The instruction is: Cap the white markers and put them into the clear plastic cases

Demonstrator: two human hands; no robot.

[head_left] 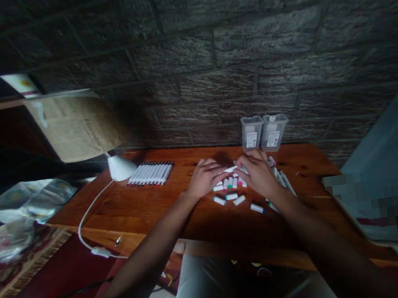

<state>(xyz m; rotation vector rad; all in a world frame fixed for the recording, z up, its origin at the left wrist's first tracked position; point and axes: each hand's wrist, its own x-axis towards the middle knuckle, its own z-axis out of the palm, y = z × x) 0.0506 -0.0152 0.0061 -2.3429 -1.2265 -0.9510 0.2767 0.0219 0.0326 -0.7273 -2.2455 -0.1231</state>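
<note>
My left hand [206, 176] and my right hand [256, 169] meet over the middle of the wooden table. Between them they grip a white marker [230, 169], held level, with the fingers of each hand closed on one end. Below lie several loose white marker caps [231, 196] with coloured ends, green, pink, blue and yellow among them. Some are partly hidden by my hands. Beside my right wrist several white marker bodies [285, 182] lie slanting. To the left, a neat row of markers [151, 173] lies side by side.
Two clear plastic containers [252, 134] with labels stand at the back against the brick wall. A lamp [120, 167] with a paper shade stands at the back left, its white cord [80, 225] hanging over the front edge. The wooden table [115, 210] ends near my knees.
</note>
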